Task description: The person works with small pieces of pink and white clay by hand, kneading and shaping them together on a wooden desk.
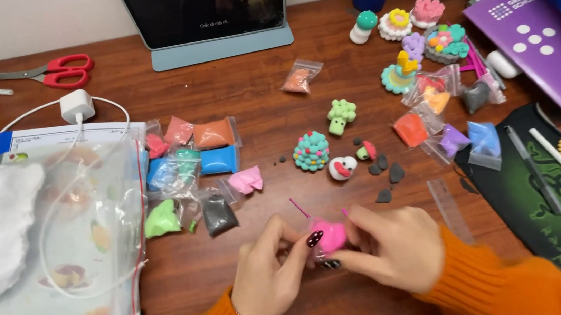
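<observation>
Head view shows my left hand [269, 277] and right hand [394, 246], each grip clamped on the pink clay lump [331, 235] just above the desk [274, 95]. I judge that squeezing too hard could squash it, or a slip could drop it onto the dark clay scraps [386, 171] nearby.

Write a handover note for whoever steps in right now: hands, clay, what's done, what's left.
Left hand and right hand: both pinch one pink clay lump above the wooden desk.
Done: small clay figures stand behind the hands, more at far right.
Left: pink lump has no clear form yet. Bagged clay lies at left, more bags at right.
</observation>
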